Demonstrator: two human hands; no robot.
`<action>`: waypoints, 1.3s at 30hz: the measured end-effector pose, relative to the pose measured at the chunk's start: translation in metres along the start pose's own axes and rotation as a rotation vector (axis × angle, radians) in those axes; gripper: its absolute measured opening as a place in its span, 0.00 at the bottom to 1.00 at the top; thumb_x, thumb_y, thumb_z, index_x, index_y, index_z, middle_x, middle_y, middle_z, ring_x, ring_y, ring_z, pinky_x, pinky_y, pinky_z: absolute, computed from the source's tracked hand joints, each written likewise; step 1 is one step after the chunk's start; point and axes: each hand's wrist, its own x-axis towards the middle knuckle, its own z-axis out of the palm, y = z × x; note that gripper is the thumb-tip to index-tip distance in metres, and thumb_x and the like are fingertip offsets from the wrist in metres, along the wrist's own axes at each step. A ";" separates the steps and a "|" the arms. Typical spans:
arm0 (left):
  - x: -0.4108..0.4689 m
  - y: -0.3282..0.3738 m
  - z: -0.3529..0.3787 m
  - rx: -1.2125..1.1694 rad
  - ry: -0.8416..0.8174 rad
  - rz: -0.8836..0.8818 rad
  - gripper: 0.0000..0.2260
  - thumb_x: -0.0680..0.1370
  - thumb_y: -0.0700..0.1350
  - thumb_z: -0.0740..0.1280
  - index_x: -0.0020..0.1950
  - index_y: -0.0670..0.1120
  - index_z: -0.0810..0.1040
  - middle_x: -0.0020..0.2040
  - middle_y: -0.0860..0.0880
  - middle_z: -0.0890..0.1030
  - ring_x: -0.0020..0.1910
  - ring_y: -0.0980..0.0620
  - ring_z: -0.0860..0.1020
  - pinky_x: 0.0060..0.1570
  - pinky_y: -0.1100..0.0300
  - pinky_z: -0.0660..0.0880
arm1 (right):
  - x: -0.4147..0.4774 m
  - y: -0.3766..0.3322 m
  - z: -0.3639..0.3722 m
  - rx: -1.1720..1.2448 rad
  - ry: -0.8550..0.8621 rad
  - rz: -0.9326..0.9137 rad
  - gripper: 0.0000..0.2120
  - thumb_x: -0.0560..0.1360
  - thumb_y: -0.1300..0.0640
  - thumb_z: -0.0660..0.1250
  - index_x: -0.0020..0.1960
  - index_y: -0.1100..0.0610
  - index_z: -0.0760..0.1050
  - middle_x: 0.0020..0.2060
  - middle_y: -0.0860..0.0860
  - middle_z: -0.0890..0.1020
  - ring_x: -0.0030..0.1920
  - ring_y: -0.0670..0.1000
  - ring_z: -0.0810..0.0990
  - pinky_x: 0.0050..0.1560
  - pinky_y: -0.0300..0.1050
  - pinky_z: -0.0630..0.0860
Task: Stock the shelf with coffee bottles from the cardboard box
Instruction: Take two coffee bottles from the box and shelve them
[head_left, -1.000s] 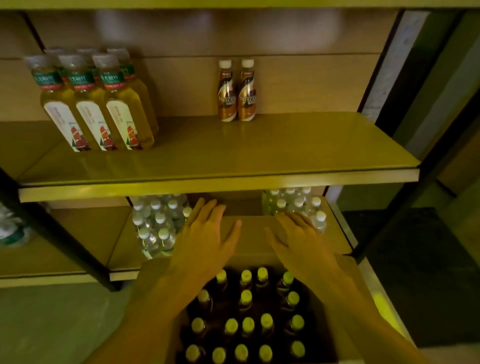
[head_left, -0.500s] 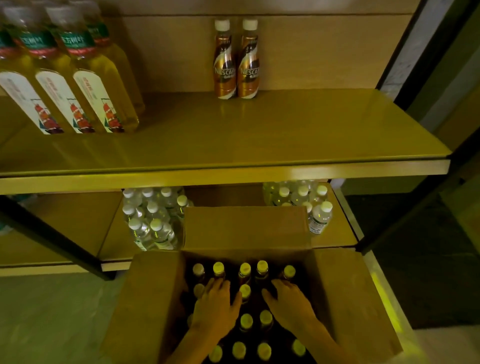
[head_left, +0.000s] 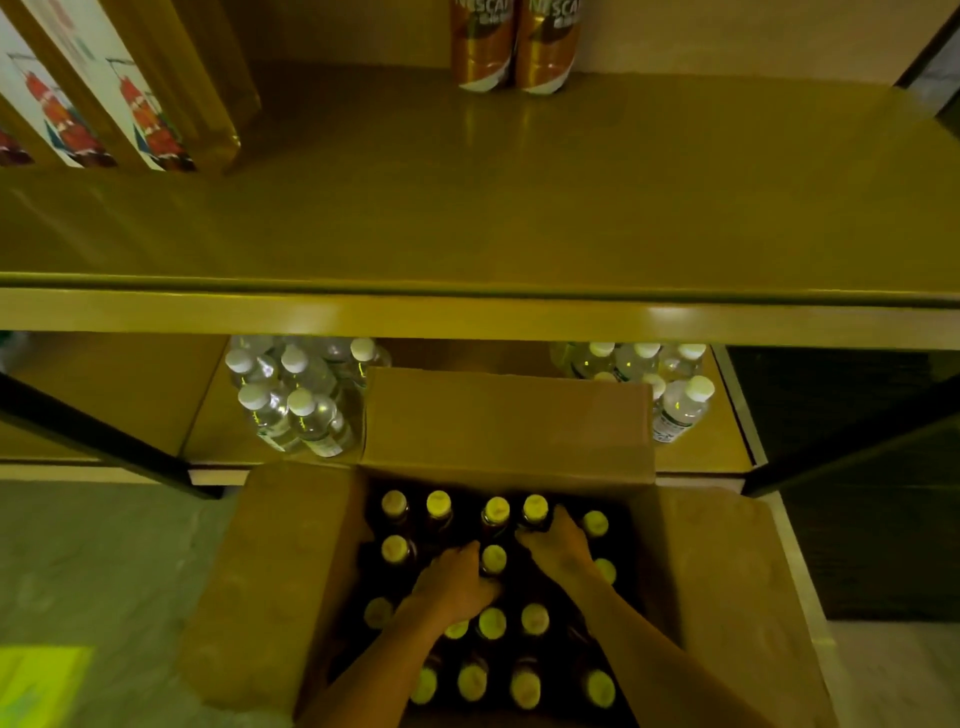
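- coffee bottles (head_left: 494, 512) stand packed in the open cardboard box (head_left: 506, 415) at 6 o'clock below the shelf (head_left: 478, 312); the step in hand looks like picking.
- head view: left hand (head_left: 454, 579) curls round a bottle mid-box, right hand (head_left: 553, 540) wraps one at its 11 o'clock; firmness of grip unclear.
- next: lift both to 12 o'clock, beside the two shelved bottles (head_left: 514, 47).

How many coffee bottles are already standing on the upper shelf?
2. Both stand side by side at the back of the upper shelf: the left coffee bottle and the right coffee bottle. Their tops are cut off by the frame edge.
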 end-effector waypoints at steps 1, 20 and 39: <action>0.005 -0.002 0.002 -0.016 -0.005 -0.008 0.33 0.69 0.66 0.64 0.72 0.55 0.67 0.68 0.49 0.75 0.65 0.42 0.75 0.60 0.46 0.74 | 0.005 0.000 0.003 0.014 0.004 0.002 0.25 0.74 0.53 0.71 0.68 0.56 0.69 0.50 0.53 0.79 0.40 0.47 0.78 0.32 0.37 0.71; -0.006 -0.009 -0.004 -0.336 0.218 0.071 0.18 0.63 0.57 0.74 0.51 0.57 0.80 0.44 0.58 0.84 0.46 0.60 0.82 0.47 0.54 0.81 | -0.017 0.014 0.007 0.199 0.114 -0.140 0.18 0.74 0.54 0.73 0.63 0.51 0.74 0.46 0.45 0.81 0.43 0.42 0.81 0.38 0.34 0.75; -0.253 0.143 -0.170 -0.581 0.825 0.623 0.14 0.65 0.49 0.80 0.46 0.60 0.81 0.41 0.64 0.85 0.39 0.64 0.82 0.36 0.69 0.77 | -0.266 -0.141 -0.152 0.333 0.238 -0.843 0.19 0.64 0.39 0.70 0.54 0.36 0.72 0.47 0.31 0.82 0.49 0.33 0.81 0.44 0.28 0.77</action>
